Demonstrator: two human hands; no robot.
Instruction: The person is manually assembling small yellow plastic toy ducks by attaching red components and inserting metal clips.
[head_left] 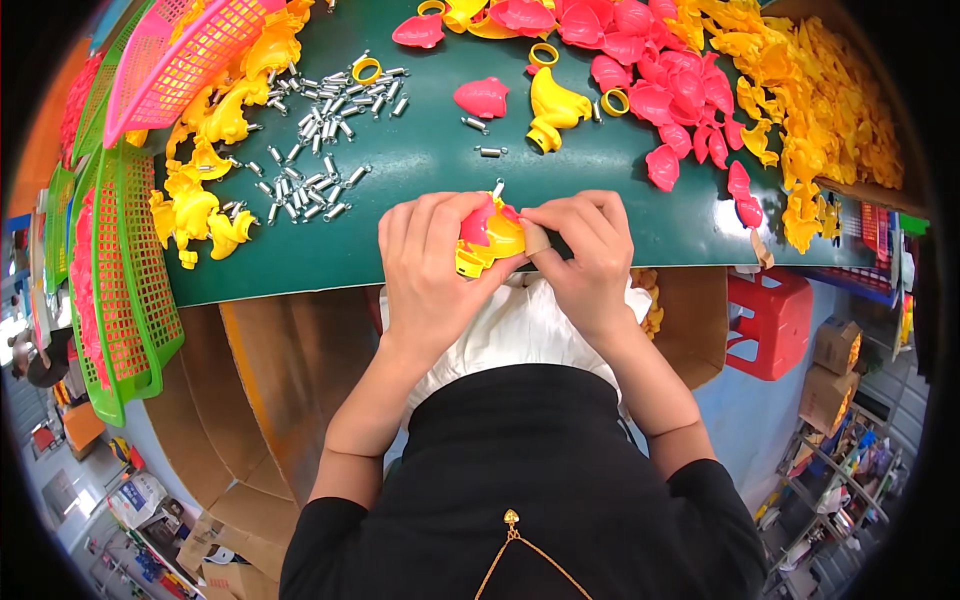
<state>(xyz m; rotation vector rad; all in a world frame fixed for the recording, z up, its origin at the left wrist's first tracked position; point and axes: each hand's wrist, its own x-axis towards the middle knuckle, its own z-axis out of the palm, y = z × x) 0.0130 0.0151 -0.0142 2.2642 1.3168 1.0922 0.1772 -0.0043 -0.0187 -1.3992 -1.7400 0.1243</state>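
The yellow shell [508, 240] lies between the two, over the near edge of the table [330, 250], its long axis apparently slanting from lower left to upper right. The left hand [428, 265] grips its left side; the right hand [588, 255] pinches its right edge, equally near. It looks glossy and curved, with a pink piece [476, 224] against its upper left.

Baskets [143, 240] left of springs [356, 177]

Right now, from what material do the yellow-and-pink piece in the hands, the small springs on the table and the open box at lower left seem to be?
Yellow-and-pink piece: probably moulded plastic, slightly glossy; smooth, evenly coloured curves.
Springs: likely metal, shiny; silvery glints, small end hooks.
Box: most likely cardboard, matte brown; flat panels with creased folds.
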